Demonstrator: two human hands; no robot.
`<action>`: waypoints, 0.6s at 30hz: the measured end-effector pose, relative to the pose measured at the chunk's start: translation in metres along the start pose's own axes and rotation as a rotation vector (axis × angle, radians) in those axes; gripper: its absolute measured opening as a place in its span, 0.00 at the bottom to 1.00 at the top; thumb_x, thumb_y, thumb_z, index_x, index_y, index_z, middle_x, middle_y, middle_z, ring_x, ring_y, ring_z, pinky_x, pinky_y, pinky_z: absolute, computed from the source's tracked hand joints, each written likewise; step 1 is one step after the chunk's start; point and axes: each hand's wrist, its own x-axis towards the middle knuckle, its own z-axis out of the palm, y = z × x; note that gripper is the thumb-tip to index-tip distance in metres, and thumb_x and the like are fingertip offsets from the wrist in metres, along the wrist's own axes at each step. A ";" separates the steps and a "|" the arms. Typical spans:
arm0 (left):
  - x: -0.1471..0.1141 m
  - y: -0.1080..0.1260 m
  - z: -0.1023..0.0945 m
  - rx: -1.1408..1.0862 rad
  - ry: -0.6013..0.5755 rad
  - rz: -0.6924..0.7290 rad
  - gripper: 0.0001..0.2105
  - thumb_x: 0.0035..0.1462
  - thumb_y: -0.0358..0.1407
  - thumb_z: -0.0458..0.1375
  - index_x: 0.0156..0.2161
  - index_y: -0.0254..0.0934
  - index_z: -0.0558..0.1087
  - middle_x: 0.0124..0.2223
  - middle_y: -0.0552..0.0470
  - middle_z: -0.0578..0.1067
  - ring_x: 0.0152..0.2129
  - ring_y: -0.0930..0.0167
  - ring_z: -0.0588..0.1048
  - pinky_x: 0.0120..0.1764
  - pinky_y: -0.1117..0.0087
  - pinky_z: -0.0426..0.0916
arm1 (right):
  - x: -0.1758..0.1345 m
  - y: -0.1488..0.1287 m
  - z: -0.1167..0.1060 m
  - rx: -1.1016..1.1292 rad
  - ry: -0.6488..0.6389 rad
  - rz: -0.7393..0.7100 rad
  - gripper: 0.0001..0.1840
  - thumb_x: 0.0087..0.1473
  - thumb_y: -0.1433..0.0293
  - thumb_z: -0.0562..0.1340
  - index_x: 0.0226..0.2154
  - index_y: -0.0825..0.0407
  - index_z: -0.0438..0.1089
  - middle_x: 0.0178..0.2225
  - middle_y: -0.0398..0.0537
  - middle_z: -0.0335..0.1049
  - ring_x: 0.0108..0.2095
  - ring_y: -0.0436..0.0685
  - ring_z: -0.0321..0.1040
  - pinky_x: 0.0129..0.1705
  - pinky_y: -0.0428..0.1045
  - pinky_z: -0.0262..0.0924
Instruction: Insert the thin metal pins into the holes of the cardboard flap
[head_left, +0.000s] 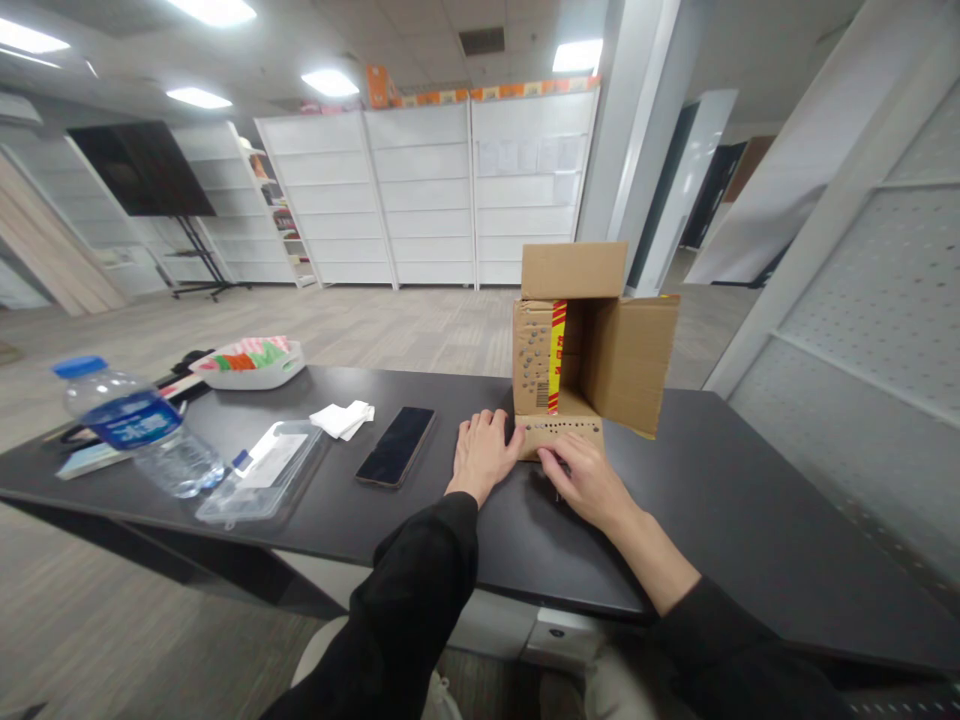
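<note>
An open cardboard box (585, 340) lies on its side on the dark table, its opening facing me. Its top flap points up and the right flap swings outward. Small grey dots and a strip of red-and-yellow tape (557, 355) mark the left flap. Along the lower flap (559, 428) runs a row of small dark holes or studs. My left hand (486, 445) lies open beside the box, thumb against the lower flap's left edge. Fingers bent together, my right hand (585, 475) touches the lower flap's near edge; anything between its fingertips is hidden.
Left of my hands lie a phone (396, 446), white tissues (343, 420) and a clear plastic case (262, 472). Farther left are a water bottle (142, 430) and a white tray (251, 372) of colourful packets. A slanted perforated panel (885, 310) borders the right side.
</note>
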 end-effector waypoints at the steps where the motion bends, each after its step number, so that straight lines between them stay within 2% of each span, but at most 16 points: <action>1: 0.000 0.000 0.000 0.000 -0.001 -0.002 0.19 0.65 0.49 0.43 0.46 0.38 0.69 0.46 0.44 0.74 0.46 0.61 0.70 0.50 0.61 0.59 | 0.000 0.002 0.001 0.032 0.043 0.017 0.16 0.66 0.65 0.49 0.36 0.50 0.69 0.34 0.51 0.72 0.37 0.59 0.67 0.43 0.54 0.60; 8: 0.000 0.001 -0.002 0.006 -0.013 -0.015 0.20 0.65 0.50 0.43 0.46 0.38 0.69 0.45 0.44 0.74 0.45 0.61 0.70 0.50 0.61 0.59 | 0.006 0.012 0.006 0.107 0.326 0.187 0.16 0.65 0.63 0.50 0.41 0.51 0.70 0.39 0.54 0.74 0.40 0.60 0.69 0.43 0.54 0.63; 13: 0.001 0.000 -0.001 0.000 0.006 0.005 0.20 0.65 0.49 0.43 0.45 0.38 0.69 0.44 0.44 0.74 0.45 0.61 0.70 0.49 0.61 0.59 | 0.009 0.020 0.010 0.081 0.354 0.213 0.17 0.65 0.63 0.50 0.41 0.52 0.71 0.39 0.54 0.74 0.40 0.60 0.69 0.42 0.54 0.63; 18: 0.001 0.000 0.000 0.008 0.011 0.001 0.19 0.65 0.48 0.44 0.45 0.38 0.70 0.44 0.44 0.74 0.44 0.62 0.71 0.48 0.61 0.59 | 0.011 0.027 0.015 0.079 0.406 0.162 0.15 0.65 0.62 0.52 0.40 0.52 0.71 0.37 0.52 0.74 0.38 0.59 0.70 0.41 0.54 0.64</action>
